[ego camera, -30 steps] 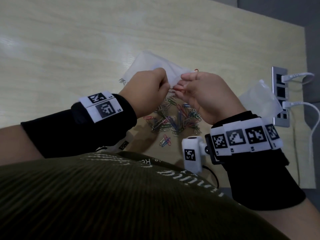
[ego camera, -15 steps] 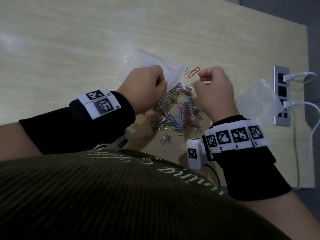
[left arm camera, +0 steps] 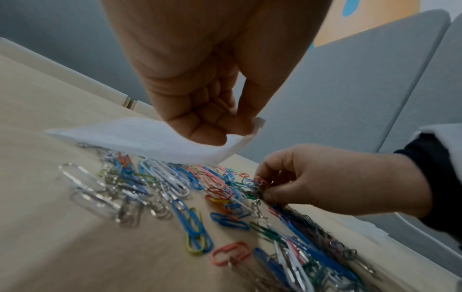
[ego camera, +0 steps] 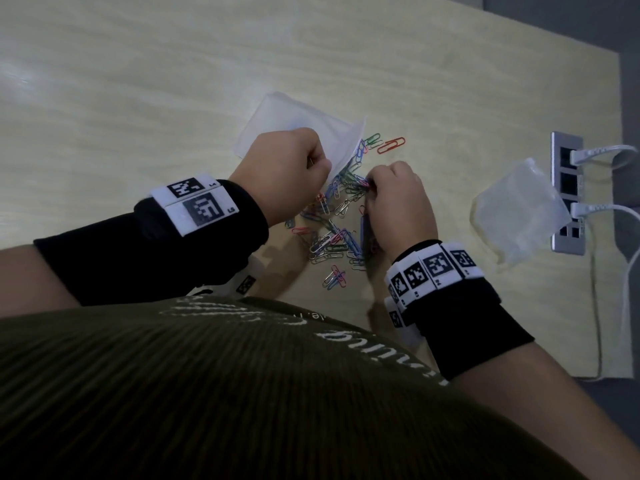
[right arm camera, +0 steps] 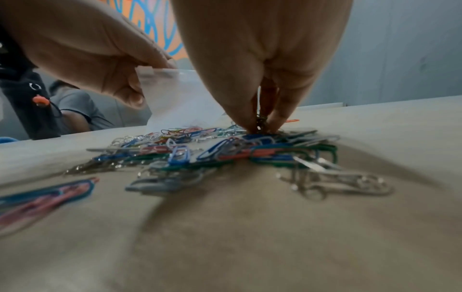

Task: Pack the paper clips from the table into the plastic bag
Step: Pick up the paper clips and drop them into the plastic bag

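Observation:
A heap of coloured and silver paper clips (ego camera: pixel 334 233) (left arm camera: pixel 200 197) (right arm camera: pixel 225 150) lies on the light wooden table (ego camera: pixel 138 81). My left hand (ego camera: pixel 287 171) (left arm camera: pixel 207 110) pinches the near edge of a clear plastic bag (ego camera: pixel 294 123) (left arm camera: pixel 140 138) (right arm camera: pixel 180 98), lifting it above the far side of the heap. My right hand (ego camera: pixel 391 199) (left arm camera: pixel 312 183) (right arm camera: pixel 260 122) reaches down into the heap, and its fingertips pinch a small bunch of clips (left arm camera: pixel 260 185). A red clip (ego camera: pixel 391 145) and a green one (ego camera: pixel 372 138) lie apart beyond the heap.
A second clear plastic bag (ego camera: pixel 519 216) lies at the right, beside a metal socket panel (ego camera: pixel 568 192) set in the table with white cables (ego camera: pixel 616 216) plugged in. The table's right edge is just past the panel. Grey partitions (left arm camera: pixel 350 89) stand behind.
My right hand has left the bag's mouth, swung right, then dropped onto the heap and pinched clips. The left hand keeps its hold on the bag.

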Demonstrator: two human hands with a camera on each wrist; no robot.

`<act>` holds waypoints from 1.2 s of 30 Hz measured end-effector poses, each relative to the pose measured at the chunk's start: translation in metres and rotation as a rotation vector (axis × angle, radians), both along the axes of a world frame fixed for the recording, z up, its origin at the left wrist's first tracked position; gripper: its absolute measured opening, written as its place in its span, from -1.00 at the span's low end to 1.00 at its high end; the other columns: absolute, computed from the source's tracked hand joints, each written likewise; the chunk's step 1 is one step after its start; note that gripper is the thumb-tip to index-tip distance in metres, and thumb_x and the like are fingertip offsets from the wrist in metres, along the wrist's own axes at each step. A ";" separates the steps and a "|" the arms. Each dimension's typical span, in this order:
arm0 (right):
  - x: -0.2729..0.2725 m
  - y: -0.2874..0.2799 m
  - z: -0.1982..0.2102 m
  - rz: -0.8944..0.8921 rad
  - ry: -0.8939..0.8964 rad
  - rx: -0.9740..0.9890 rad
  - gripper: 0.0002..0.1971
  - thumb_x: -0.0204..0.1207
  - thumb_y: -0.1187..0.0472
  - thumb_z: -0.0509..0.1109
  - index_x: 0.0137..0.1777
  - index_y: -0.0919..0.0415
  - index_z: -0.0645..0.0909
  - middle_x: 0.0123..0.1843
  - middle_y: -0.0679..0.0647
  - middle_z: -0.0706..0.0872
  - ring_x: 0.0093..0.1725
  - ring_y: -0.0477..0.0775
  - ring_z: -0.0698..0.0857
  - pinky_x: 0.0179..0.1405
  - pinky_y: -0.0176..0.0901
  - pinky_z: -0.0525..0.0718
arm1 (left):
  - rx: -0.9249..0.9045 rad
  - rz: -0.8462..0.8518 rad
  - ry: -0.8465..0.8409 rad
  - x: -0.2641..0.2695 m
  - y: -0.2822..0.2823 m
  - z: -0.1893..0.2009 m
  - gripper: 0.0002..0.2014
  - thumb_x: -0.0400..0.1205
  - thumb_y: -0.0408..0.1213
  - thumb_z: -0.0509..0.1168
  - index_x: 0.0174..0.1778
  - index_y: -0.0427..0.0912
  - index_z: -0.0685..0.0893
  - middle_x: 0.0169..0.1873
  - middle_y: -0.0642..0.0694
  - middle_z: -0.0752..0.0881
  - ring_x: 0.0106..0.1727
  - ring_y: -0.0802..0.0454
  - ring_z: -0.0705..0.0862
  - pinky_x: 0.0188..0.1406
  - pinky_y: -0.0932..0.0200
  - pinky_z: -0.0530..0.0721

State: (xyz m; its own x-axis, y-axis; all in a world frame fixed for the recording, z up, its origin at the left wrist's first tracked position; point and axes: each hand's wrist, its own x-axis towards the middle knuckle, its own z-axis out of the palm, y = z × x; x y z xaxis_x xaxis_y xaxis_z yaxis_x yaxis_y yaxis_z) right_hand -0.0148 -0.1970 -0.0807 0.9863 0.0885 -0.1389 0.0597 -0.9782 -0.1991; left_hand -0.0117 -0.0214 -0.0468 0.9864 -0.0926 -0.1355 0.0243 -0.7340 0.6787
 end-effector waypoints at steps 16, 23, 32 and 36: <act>0.003 0.000 0.060 -0.597 0.405 1.506 -0.85 0.56 0.48 0.32 -0.18 0.27 0.60 -0.28 0.11 0.67 -0.30 -0.04 0.64 -0.32 -0.37 0.68 | -0.019 -0.017 0.037 0.001 -0.005 0.004 -0.86 0.58 -0.20 0.24 -0.27 -0.13 0.58 -0.31 -0.06 0.79 -0.21 -0.05 0.66 -0.18 0.13 0.56; -0.001 0.012 0.058 -0.666 0.568 1.591 -0.87 0.60 0.43 0.26 -0.16 0.30 0.58 -0.04 0.19 0.73 -0.32 -0.15 0.65 -0.43 -0.46 0.61 | -0.036 -0.075 0.000 -0.003 -0.009 0.009 -0.87 0.60 -0.22 0.23 -0.22 -0.16 0.61 -0.32 -0.08 0.80 -0.38 0.07 0.63 -0.15 0.06 0.63; 0.003 0.019 0.056 -0.583 0.422 1.006 -0.83 0.51 0.41 0.39 -0.32 0.26 0.63 -0.38 0.15 0.69 -0.54 -0.08 0.62 -0.47 -0.28 0.59 | -0.048 -0.056 -0.058 -0.005 -0.011 0.009 -0.87 0.60 -0.23 0.23 -0.18 -0.19 0.61 -0.30 -0.11 0.78 -0.25 -0.09 0.66 -0.16 0.01 0.59; 0.007 0.020 0.061 -0.420 0.369 0.781 -0.79 0.52 0.25 0.44 0.14 0.23 0.68 -0.29 0.02 0.76 -0.47 -0.14 0.71 -0.26 -0.09 0.78 | -0.040 -0.035 -0.053 -0.004 -0.008 0.006 -0.86 0.60 -0.22 0.24 -0.17 -0.20 0.61 -0.29 -0.11 0.76 -0.26 -0.05 0.60 -0.27 0.09 0.47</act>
